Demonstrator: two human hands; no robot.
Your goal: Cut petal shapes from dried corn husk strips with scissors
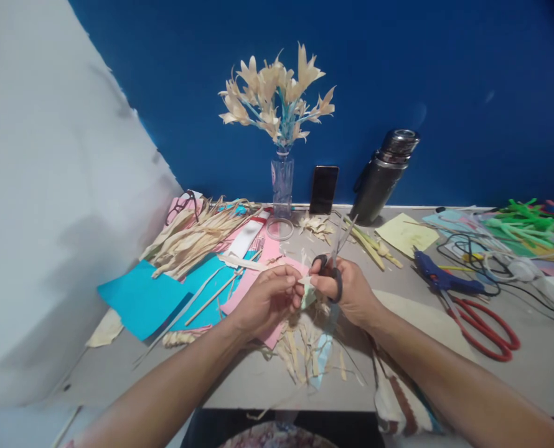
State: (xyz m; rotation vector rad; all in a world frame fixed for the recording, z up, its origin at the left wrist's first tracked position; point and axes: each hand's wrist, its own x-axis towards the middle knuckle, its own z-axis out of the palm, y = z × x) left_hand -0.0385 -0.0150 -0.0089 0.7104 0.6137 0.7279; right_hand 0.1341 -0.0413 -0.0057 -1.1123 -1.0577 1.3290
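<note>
At the near edge of the table, a striped cloth hangs beside our right forearm. A loose heap of pale offcuts lies just below our hands.

Above that heap, our left hand pinches a small pale piece between thumb and fingertips, holding it in the air at the middle of the table. Our right hand touches the piece's other side. Its fingers are curled through the black handles of the scissors, and the blades point away from us and look slightly apart.

To cut well, we judge the left pinch should sit close to the cut line. The piece should go deep into the blades, and we should turn it rather than the scissors.

Further out, pink paper and blue paper spread toward the left edge under a pile of dried strips. A glue gun and red scissors lie toward the right.

Along the far edge stand a glass vase of pale handmade flowers, a phone and a dark flask.
</note>
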